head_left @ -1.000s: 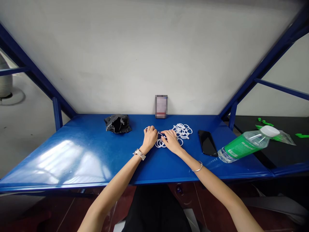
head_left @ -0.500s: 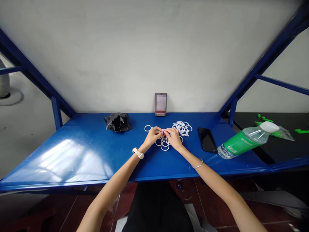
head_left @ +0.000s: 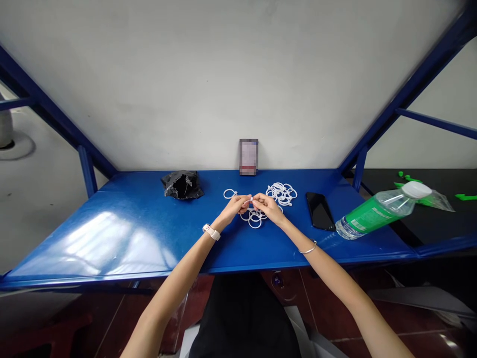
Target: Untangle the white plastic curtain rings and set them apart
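Note:
My left hand (head_left: 236, 205) and my right hand (head_left: 267, 206) meet fingertip to fingertip just above the blue table (head_left: 122, 223), both pinched on a small white ring (head_left: 251, 199) between them. A few loose white rings (head_left: 255, 217) lie on the table right under my hands. A bigger heap of white rings (head_left: 281, 193) sits behind my right hand. One single ring (head_left: 230, 193) lies behind my left hand. A watch is on my left wrist and a bangle on my right.
A crumpled black bag (head_left: 182, 184) lies at the back left. A small card (head_left: 248, 157) stands against the wall. A black phone (head_left: 318, 211) lies to the right, with a green-labelled water bottle (head_left: 376, 212) on its side beyond it. Blue frame struts rise on both sides.
My hands lifted off the rings on the table and came together, pinching one ring between them. The rings they covered and a single ring on the left now show.

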Demonstrator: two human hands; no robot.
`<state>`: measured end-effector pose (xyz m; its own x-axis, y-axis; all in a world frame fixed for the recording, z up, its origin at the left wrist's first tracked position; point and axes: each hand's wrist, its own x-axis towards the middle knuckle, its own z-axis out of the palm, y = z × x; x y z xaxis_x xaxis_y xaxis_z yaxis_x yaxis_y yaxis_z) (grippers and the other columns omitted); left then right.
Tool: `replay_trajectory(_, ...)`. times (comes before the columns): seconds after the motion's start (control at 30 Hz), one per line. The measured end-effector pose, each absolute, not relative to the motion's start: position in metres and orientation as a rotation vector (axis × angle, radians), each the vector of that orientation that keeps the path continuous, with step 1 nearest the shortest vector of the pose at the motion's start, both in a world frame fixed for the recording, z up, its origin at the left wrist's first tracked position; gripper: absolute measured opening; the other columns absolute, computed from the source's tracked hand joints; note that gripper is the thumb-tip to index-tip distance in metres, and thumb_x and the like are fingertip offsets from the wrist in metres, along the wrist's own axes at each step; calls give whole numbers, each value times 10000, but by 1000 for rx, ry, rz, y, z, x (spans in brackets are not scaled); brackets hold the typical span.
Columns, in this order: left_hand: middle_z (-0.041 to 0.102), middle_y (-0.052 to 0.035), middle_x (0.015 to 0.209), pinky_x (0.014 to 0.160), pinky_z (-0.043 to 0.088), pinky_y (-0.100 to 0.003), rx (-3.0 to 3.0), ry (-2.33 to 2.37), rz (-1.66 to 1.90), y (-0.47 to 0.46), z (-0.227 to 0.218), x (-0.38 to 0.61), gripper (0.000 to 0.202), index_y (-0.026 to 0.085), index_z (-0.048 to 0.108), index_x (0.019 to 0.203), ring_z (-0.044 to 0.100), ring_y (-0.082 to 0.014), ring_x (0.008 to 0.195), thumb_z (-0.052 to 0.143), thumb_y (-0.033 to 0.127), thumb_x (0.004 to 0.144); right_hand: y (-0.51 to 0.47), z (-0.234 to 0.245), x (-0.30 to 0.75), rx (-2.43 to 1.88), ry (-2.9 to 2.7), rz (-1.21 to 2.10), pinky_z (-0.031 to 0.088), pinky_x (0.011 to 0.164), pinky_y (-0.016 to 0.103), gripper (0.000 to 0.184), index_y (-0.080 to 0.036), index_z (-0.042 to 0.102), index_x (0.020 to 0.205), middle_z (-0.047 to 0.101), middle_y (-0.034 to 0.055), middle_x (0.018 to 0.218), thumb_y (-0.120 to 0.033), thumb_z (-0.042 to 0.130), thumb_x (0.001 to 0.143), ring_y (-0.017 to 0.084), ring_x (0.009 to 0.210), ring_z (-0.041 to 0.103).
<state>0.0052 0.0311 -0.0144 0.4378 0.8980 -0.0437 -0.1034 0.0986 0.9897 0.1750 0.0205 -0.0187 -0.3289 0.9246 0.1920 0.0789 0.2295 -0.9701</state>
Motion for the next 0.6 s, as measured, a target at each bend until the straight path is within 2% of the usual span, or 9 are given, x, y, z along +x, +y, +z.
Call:
replay_trajectory(0.13,251,65,539,493,171,-225,1267,768,843,27,-14,9,640,192,303,558,222,-47,503,661,687,748,17,-15,172,-931,-1536,1445,178,491,257,510,-216,487,637,342,-62,542,-683,610,801,82,497,258)
replay_trajectory(0.2,233,69,522,495,165,-227,1276,738,834,25,-13,11,674,194,286,540,207,-43,497,661,720,736,15,-15,169,-936,-1497,1481,139,488,262,571,-216,424,588,301,-66,534,-720,615,777,74,492,216)
replay_trajectory(0.43,182,88,485,479,155,-231,1191,683,882,20,-14,19,723,204,222,497,166,-21,461,701,708,695,10,-14,165,-845,-1371,1593,114,484,277,671,-222,268,511,191,-91,499,-698,687,729,50,468,145)
replay_trajectory(0.6,185,83,464,477,161,-229,1154,654,926,19,-17,22,686,198,215,465,172,-20,452,726,588,705,10,-15,164,-815,-1301,1624,102,480,284,736,-219,208,459,165,-94,452,-675,734,698,40,435,135)
